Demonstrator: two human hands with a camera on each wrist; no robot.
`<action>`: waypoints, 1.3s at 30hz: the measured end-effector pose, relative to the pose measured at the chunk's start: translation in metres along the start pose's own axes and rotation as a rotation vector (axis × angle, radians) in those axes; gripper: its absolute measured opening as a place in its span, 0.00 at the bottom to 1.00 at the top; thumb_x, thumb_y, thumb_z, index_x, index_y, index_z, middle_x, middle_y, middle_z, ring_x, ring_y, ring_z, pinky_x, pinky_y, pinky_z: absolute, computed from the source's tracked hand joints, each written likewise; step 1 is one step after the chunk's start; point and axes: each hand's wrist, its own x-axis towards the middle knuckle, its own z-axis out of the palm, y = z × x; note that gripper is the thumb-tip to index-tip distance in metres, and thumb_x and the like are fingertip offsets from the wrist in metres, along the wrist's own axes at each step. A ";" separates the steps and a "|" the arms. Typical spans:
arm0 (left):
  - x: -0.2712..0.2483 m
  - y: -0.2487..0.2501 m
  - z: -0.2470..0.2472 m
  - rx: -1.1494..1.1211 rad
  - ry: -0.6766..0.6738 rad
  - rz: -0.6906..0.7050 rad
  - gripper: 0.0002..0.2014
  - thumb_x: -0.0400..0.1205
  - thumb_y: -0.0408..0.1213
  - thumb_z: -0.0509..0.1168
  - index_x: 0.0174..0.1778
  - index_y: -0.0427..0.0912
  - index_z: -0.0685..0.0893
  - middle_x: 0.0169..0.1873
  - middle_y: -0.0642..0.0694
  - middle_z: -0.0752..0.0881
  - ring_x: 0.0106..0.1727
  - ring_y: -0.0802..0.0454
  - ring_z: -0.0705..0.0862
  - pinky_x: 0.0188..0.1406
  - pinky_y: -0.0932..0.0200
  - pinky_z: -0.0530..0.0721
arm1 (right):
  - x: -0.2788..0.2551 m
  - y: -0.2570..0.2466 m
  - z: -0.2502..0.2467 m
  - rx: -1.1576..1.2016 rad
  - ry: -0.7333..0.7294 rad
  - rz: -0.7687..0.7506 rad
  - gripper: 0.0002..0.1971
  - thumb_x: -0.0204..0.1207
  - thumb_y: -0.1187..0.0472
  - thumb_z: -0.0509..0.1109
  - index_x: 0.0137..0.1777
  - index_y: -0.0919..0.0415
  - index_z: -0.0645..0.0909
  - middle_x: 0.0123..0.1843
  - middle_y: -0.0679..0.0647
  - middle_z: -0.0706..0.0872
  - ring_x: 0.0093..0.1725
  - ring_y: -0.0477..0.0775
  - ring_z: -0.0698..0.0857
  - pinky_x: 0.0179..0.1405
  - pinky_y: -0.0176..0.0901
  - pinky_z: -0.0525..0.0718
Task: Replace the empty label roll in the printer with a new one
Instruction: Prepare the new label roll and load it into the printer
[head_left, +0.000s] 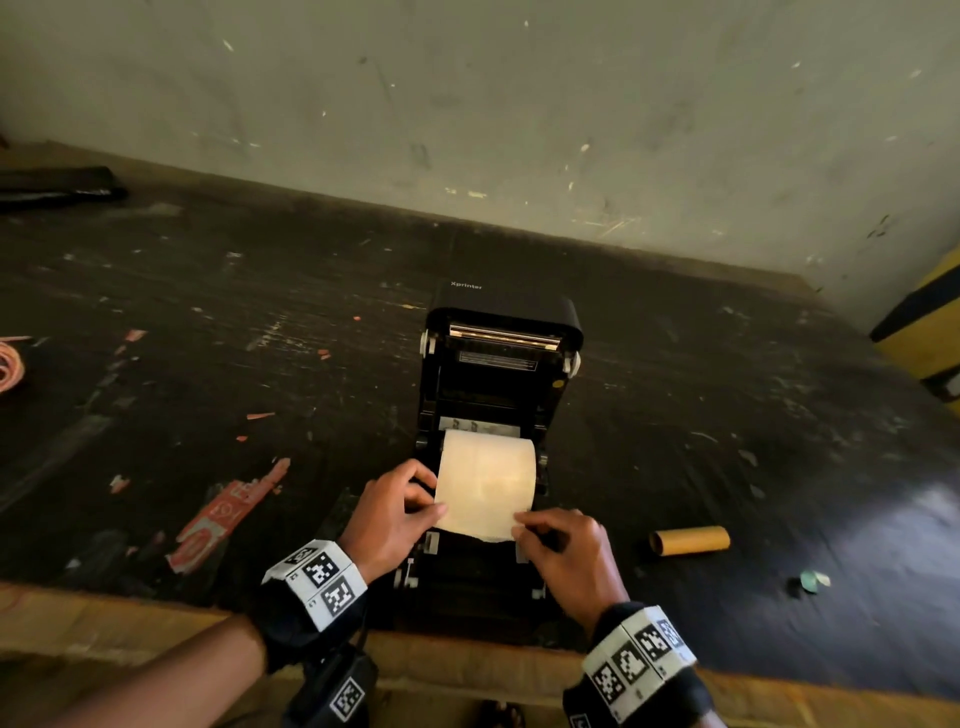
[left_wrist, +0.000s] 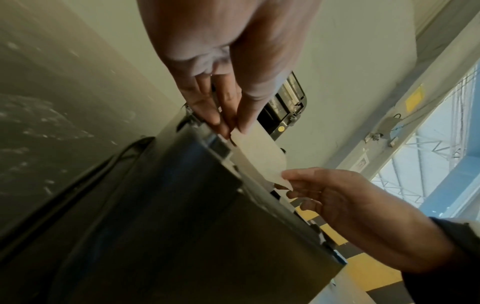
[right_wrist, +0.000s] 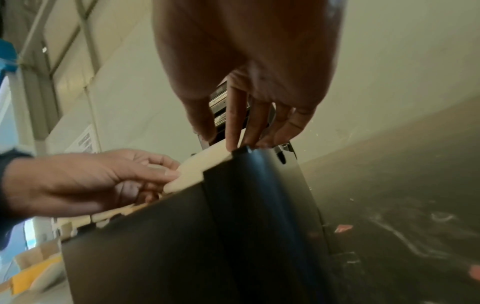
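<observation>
Both hands are down at the front of the printer (head_left: 498, 405), which sits on the dark, scuffed table (head_left: 208, 322) with its lid flipped up toward the wall. The left hand (head_left: 392, 512) pinches the left edge of the loose paper end between thumb and fingers, and the right hand (head_left: 566, 551) pinches the right corner of that same strip, so the hands are apart, one clamped on each side of the sheet. From the left wrist view you can see both sets of fingertips (left_wrist: 233, 123) nipping the pale paper right at the printer's front lip.

The new label roll (head_left: 488, 467) is seated in the open bay, cream coloured, with its free end pulled forward over the front. Just right of the printer, apart from it, the empty cardboard core (head_left: 688, 540) lies on its side on the table. Off to the left there's a torn red and white label scrap (head_left: 223, 514) stuck on the surface, plus little orange bits scattered around. Behind it all is a scratched pale wall (head_left: 519, 104).
</observation>
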 end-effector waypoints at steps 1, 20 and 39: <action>0.001 -0.002 -0.001 0.000 -0.002 -0.002 0.10 0.74 0.38 0.72 0.48 0.43 0.80 0.36 0.50 0.91 0.39 0.61 0.88 0.43 0.63 0.84 | 0.003 0.000 0.000 0.031 0.004 0.016 0.09 0.74 0.57 0.72 0.54 0.48 0.84 0.48 0.37 0.83 0.48 0.33 0.83 0.47 0.26 0.81; 0.006 -0.010 -0.007 0.003 -0.109 0.005 0.12 0.74 0.35 0.71 0.50 0.48 0.76 0.37 0.49 0.90 0.38 0.58 0.88 0.39 0.62 0.86 | 0.019 0.010 0.006 0.063 0.020 0.096 0.12 0.71 0.64 0.74 0.47 0.49 0.75 0.43 0.47 0.87 0.46 0.40 0.86 0.50 0.40 0.85; 0.012 -0.011 -0.009 0.101 -0.209 0.001 0.19 0.75 0.35 0.70 0.56 0.53 0.69 0.37 0.53 0.87 0.42 0.60 0.84 0.45 0.67 0.74 | 0.023 0.003 0.000 0.063 -0.021 0.125 0.13 0.70 0.62 0.76 0.47 0.51 0.75 0.41 0.49 0.88 0.44 0.40 0.86 0.43 0.34 0.82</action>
